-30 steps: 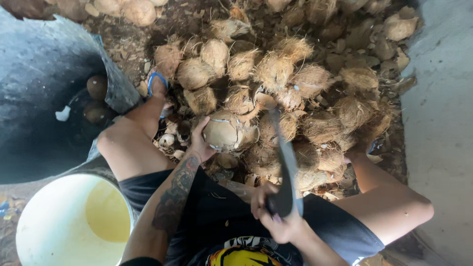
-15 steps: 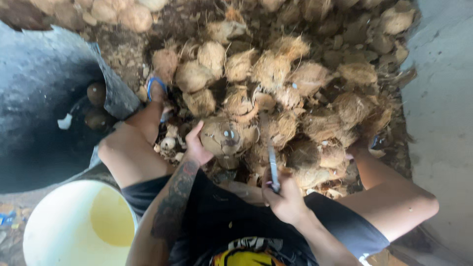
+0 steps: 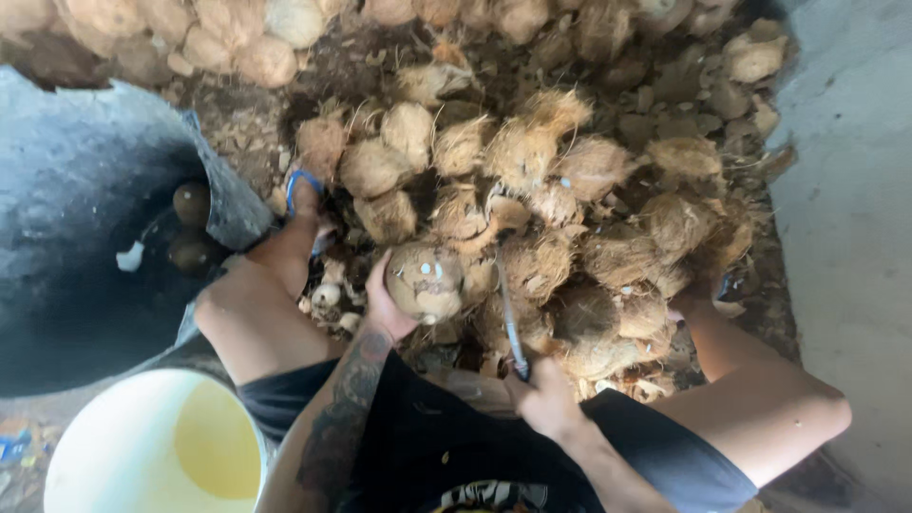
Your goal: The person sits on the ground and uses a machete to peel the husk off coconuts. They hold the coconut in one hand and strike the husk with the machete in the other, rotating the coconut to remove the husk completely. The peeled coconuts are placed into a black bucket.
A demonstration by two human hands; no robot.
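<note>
Two bare hands work over a husk pile: left hand [image 3: 385, 309] fingers cup a round brown fibrous coconut [image 3: 425, 281], right hand [image 3: 543, 399] grips a long metal blade [image 3: 507, 309] whose slip could cut nearby fingers.

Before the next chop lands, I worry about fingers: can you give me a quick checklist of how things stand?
1. Left hand grips the coconut from its side: ok.
2. Right hand closed on the knife handle: ok.
3. Blade points away from the body, toward the husk pile: ok.
4. Blade clear of the left fingers: ok, a gap shows.
5. Bare foot in blue sandal beside the coconut: not ok, close to the work.
6. Blade sharpness: cannot tell.
</note>
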